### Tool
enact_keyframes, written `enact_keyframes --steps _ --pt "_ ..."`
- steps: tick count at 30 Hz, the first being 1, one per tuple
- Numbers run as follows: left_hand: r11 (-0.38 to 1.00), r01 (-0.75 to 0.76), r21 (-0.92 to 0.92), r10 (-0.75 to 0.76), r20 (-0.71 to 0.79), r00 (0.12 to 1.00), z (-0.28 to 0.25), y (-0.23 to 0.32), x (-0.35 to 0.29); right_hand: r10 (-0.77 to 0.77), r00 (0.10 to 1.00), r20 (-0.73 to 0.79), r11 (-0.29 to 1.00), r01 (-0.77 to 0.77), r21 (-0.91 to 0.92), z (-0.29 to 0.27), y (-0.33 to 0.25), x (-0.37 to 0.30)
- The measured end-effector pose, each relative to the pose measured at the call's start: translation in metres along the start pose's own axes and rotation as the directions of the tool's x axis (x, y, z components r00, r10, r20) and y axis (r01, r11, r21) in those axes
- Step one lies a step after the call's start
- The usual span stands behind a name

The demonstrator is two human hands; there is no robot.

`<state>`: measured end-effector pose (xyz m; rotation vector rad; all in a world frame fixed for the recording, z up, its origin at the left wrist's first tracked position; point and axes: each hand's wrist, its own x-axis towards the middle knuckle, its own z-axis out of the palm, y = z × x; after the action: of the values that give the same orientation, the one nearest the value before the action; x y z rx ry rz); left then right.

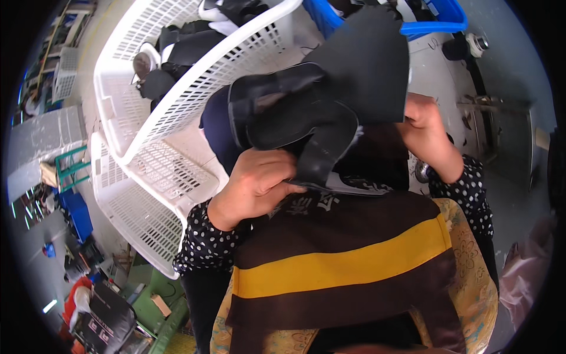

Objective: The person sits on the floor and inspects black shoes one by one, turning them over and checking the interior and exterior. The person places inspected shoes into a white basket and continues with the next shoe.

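Note:
A limp black boot upper [377,65], leather-like with stitched seams, is spread above my lap. My left hand [256,184] pinches its near lower edge between thumb and fingers. On the other side, my right hand [429,133] has its fingers curled at the upper's right edge, with the fingertips partly hidden behind it. The upper's wide flat part stands up and away from me, while its folded part bends toward the left. Under my hands lies a dark brown apron [342,236] with a yellow band, worn over a patterned yellowish cloth [471,265].
A white slatted basket [206,79] holding black pieces stands at the far left, beside another white basket [135,230]. A blue bin [439,26] with more pieces is at the back. Further left are a green stool [73,168] and a green bench [150,295].

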<state>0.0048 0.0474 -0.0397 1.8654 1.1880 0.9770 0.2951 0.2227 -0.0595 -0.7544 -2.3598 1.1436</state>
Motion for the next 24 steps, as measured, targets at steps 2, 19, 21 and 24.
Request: enact_keyframes --steps 2,19,21,24 --pt "1.000 0.004 0.003 -0.004 -0.025 1.000 0.005 -0.005 0.001 -0.050 0.996 -0.075 0.998 0.052 0.028 0.011 0.025 -0.001" --pt "0.996 0.093 0.017 -0.092 -0.054 0.994 0.011 -0.012 -0.001 -0.481 0.766 0.427 0.660 0.637 -0.398 0.012 -0.074 0.054" --pt "0.997 0.077 0.027 -0.074 -0.092 0.993 0.010 -0.011 -0.003 -0.586 0.697 0.413 0.628 0.713 -0.311 0.028 -0.069 0.061" --pt "0.992 0.123 0.018 -0.121 -0.093 0.988 0.008 -0.009 -0.008 -0.681 0.638 0.359 0.599 0.768 -0.228 0.037 -0.064 0.072"
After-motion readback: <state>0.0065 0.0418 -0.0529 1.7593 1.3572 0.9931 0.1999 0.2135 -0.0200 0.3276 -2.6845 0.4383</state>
